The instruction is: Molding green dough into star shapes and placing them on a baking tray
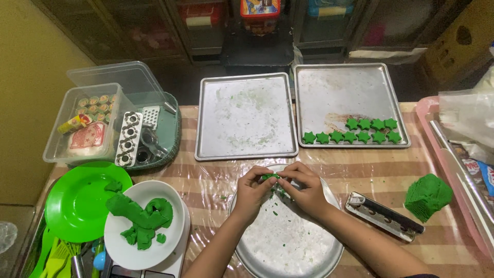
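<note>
My left hand (250, 189) and my right hand (304, 188) meet over the far rim of a round metal plate (288, 247) and pinch a small piece of green dough (269, 177) between their fingertips. Green crumbs and white flour lie on the plate below them. On the right baking tray (329, 87) several green star-shaped dough pieces (355, 132) stand in two rows. The left baking tray (245, 116) holds only flour and green smears.
A white bowl (135, 247) with green dough scraps and a green plate (80, 206) stand at the left. A metal press tool (383, 215) and a green dough block (428, 195) lie at the right. Clear boxes and a basket of cutters sit at the back left.
</note>
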